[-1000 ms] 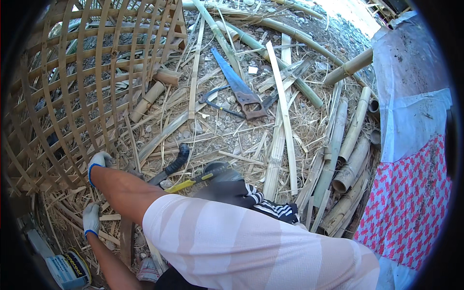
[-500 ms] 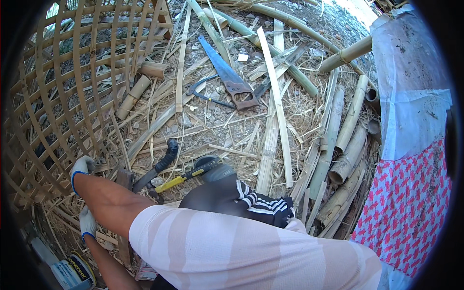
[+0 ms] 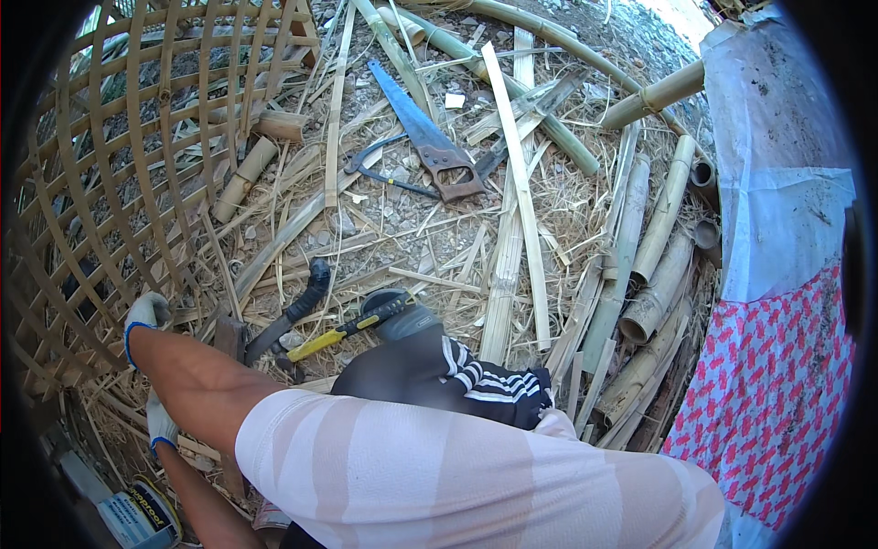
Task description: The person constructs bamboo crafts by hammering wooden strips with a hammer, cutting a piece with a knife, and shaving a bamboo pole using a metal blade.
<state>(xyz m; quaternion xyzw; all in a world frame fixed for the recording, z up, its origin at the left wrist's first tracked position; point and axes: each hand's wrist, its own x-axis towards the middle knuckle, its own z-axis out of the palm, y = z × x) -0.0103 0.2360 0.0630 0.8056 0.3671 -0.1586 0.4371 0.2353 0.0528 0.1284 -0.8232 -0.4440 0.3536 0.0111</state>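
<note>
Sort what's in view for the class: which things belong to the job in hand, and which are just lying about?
Probably being worked on:
bamboo lattice, by the gloved right hand; left hand nearby

Apparently lying about:
blue-bladed saw
yellow-and-black tool
bamboo poles

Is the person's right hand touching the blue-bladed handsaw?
Apart. The head view shows a wide stretch of littered ground plainly separating the gloved right hand from the handsaw.

Stony ground [image 3: 377, 222] strewn with shavings [image 3: 572, 220], bright daylight [image 3: 675, 16] upper right, bluish-white sheeting [image 3: 782, 119] along the right
</note>
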